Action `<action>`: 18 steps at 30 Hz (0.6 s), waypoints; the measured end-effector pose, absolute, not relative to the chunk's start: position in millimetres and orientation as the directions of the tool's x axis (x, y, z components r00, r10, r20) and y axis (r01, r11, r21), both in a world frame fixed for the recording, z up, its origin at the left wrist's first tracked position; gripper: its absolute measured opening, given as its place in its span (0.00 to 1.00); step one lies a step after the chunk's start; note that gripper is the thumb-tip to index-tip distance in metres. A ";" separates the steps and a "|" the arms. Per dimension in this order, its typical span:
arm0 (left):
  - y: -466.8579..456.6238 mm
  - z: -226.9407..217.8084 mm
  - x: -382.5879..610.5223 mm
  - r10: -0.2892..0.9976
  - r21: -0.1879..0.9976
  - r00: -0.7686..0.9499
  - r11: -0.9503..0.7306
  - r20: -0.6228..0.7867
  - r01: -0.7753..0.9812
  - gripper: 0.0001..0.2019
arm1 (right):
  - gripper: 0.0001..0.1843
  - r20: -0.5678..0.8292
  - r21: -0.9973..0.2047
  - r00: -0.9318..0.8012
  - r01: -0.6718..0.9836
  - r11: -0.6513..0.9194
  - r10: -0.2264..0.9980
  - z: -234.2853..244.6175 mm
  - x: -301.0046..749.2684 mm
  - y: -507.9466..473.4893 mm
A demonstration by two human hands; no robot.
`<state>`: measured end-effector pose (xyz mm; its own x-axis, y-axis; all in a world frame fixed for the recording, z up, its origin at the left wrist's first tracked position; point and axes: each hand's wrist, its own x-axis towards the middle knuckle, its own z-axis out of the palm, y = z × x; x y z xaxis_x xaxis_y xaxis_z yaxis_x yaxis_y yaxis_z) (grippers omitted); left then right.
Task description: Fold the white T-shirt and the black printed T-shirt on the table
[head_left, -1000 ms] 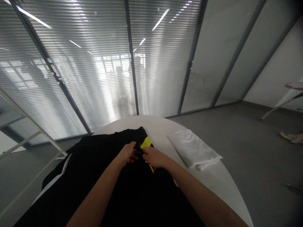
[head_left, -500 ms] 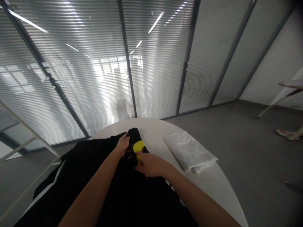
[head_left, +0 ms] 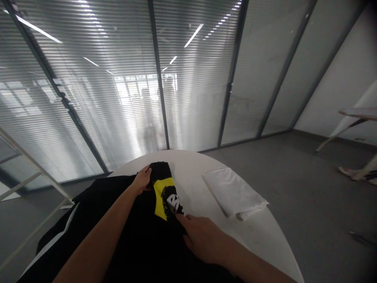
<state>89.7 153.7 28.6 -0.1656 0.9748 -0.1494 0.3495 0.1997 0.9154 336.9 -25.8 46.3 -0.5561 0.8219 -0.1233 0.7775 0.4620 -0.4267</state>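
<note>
A black garment [head_left: 161, 169] with a yellow patch and white lettering lies partly folded on the white table [head_left: 188, 161]. At its far left edge, my left hand [head_left: 142, 180] pinches the cloth between thumb and fingers. Nearer to me, my right hand [head_left: 203, 236] grips the garment's right edge, just below the white lettering. More black fabric spreads under my forearms and off to the left; where one piece of cloth ends and another begins, I cannot tell.
A flat white cloth or bag [head_left: 234, 192] lies on the table's right side. On the left stands a pale metal frame [head_left: 44, 173]. Glass partitions with blinds [head_left: 194, 98] rise behind the table. At the far right are a piece of furniture [head_left: 357, 113] and a shoe [head_left: 352, 173].
My left hand has moved left, and my right hand has come down and to the right. The black cloth between them has opened out, showing more yellow and the white lettering.
</note>
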 end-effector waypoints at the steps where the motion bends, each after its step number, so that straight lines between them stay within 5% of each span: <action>1: 155.2 30.7 84.1 0.974 0.893 -0.180 0.203 -0.140 0.402 0.23 | 0.29 -0.114 -0.461 -0.570 0.756 0.465 0.813 48.3 335.7 -28.1; 9: 172.2 35.6 45.0 0.981 0.756 -0.178 0.170 -0.072 0.632 0.22 | 0.24 -0.043 -0.588 -0.621 0.649 0.483 0.782 69.5 298.5 -37.6; 15: 189.3 30.0 23.7 0.992 0.600 -0.124 0.101 -0.004 0.793 0.22 | 0.36 -0.159 -0.377 -0.590 0.777 0.503 0.792 70.7 291.8 -46.7; 18: 197.0 23.0 14.0 0.997 0.447 -0.073 0.052 0.029 0.893 0.23 | 0.36 -0.166 -0.378 -0.582 0.783 0.494 0.796 74.2 296.7 -51.9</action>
<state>14.0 197.0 23.0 -0.0731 0.9969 0.0289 0.8929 0.0525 0.4472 296.7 -51.9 74.2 -0.5820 0.7961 -0.1661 0.7832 0.4937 -0.3781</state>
